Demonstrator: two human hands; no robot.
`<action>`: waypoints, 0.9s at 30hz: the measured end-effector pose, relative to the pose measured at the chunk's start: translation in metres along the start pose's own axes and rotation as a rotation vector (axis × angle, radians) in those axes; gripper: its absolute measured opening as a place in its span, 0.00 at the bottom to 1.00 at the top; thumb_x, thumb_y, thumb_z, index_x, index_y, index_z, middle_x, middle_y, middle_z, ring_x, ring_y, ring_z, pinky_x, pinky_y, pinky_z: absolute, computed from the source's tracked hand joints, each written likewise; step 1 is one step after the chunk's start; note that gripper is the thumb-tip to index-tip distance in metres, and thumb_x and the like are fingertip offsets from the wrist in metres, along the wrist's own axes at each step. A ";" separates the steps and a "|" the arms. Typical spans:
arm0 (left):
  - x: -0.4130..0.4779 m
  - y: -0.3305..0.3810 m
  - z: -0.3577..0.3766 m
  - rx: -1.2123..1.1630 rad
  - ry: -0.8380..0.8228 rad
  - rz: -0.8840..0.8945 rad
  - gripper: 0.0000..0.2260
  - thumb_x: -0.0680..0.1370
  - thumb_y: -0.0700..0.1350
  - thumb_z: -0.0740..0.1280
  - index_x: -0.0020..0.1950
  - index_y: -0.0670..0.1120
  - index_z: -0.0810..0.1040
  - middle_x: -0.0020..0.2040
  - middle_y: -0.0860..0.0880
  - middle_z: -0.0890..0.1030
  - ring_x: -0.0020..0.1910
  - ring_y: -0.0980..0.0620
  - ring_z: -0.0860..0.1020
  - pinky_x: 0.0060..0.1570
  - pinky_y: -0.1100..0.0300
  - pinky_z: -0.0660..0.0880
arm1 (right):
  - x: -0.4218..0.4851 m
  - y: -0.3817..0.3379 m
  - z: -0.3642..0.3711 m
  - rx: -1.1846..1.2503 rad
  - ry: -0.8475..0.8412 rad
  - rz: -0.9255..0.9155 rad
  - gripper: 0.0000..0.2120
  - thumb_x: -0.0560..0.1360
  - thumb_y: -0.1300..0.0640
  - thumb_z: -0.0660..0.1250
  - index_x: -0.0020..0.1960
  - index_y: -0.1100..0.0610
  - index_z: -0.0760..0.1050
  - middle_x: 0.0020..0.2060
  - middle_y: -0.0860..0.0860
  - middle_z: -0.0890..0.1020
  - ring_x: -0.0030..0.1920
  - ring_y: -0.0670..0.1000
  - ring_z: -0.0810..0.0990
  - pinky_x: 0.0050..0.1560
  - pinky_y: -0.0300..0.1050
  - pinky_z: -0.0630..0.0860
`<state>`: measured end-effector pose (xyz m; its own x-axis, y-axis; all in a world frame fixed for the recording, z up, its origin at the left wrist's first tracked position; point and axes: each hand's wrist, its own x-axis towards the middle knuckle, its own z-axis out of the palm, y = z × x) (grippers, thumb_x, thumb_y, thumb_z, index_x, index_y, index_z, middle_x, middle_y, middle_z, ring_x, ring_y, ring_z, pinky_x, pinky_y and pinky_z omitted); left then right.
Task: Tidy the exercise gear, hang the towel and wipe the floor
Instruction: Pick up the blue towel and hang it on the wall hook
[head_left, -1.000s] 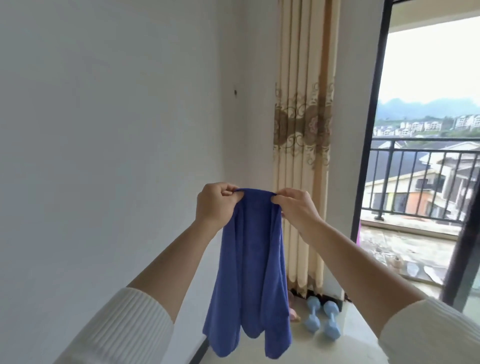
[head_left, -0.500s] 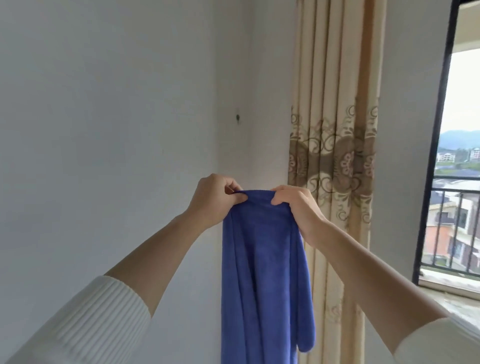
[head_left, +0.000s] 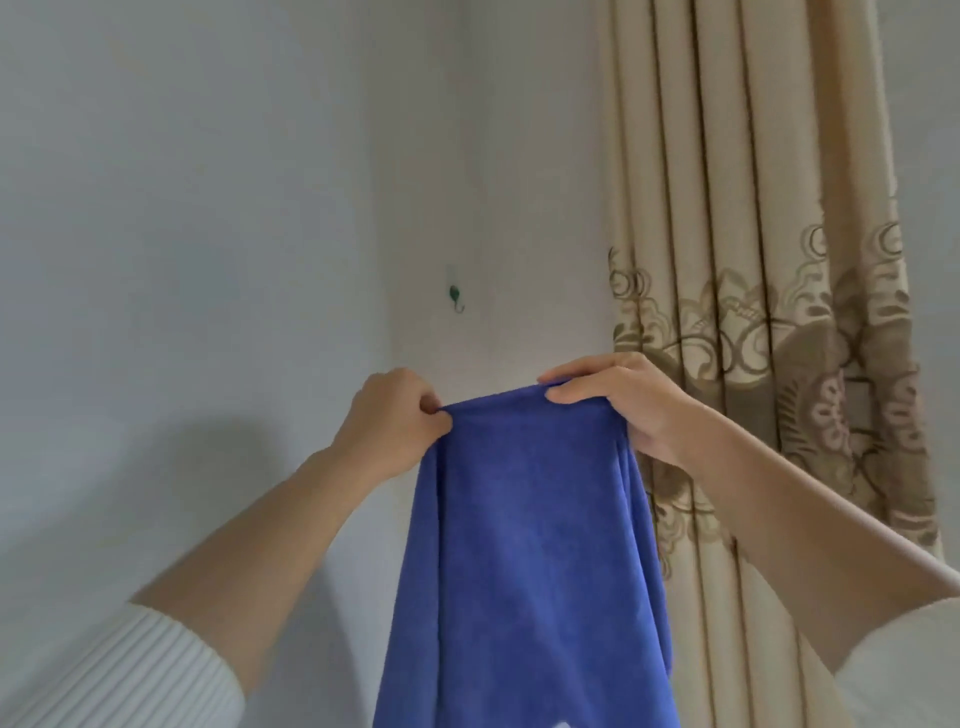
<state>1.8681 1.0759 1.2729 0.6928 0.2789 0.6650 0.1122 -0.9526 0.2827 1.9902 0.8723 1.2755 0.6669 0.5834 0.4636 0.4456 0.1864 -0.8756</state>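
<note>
Head view: towel (head_left: 524, 545) raised since a second ago, wall hook (head_left: 455, 298) now close above its top edge; hanging step is near. Left hand (head_left: 392, 423) and right hand (head_left: 618, 402) each pinch one end of that edge, held apart. Curtain (head_left: 769, 260) hangs just right; nothing blocks the hook
</note>
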 end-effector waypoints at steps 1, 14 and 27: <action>0.014 -0.006 0.004 -0.045 0.033 -0.004 0.06 0.71 0.43 0.65 0.38 0.46 0.80 0.35 0.50 0.81 0.33 0.50 0.76 0.36 0.62 0.74 | 0.017 0.004 -0.006 0.037 -0.040 0.008 0.09 0.68 0.68 0.71 0.43 0.56 0.85 0.42 0.53 0.86 0.46 0.51 0.84 0.46 0.42 0.78; 0.175 -0.036 0.067 0.512 0.211 0.361 0.16 0.78 0.33 0.59 0.62 0.42 0.78 0.56 0.42 0.77 0.48 0.40 0.77 0.48 0.46 0.75 | 0.243 0.079 -0.023 -0.857 0.268 -0.670 0.15 0.79 0.61 0.56 0.59 0.52 0.79 0.46 0.47 0.74 0.46 0.50 0.74 0.46 0.42 0.69; 0.257 -0.042 0.088 1.209 0.175 0.096 0.35 0.70 0.40 0.63 0.75 0.45 0.55 0.70 0.48 0.62 0.67 0.42 0.60 0.59 0.47 0.62 | 0.373 0.091 0.007 -0.704 0.183 -0.665 0.14 0.82 0.57 0.52 0.64 0.58 0.69 0.54 0.55 0.77 0.47 0.54 0.74 0.47 0.49 0.72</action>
<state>2.1042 1.1765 1.3711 0.6401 0.1250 0.7581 0.7195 -0.4434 -0.5344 2.2752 1.1126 1.3675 0.2067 0.3879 0.8982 0.9777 -0.1156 -0.1751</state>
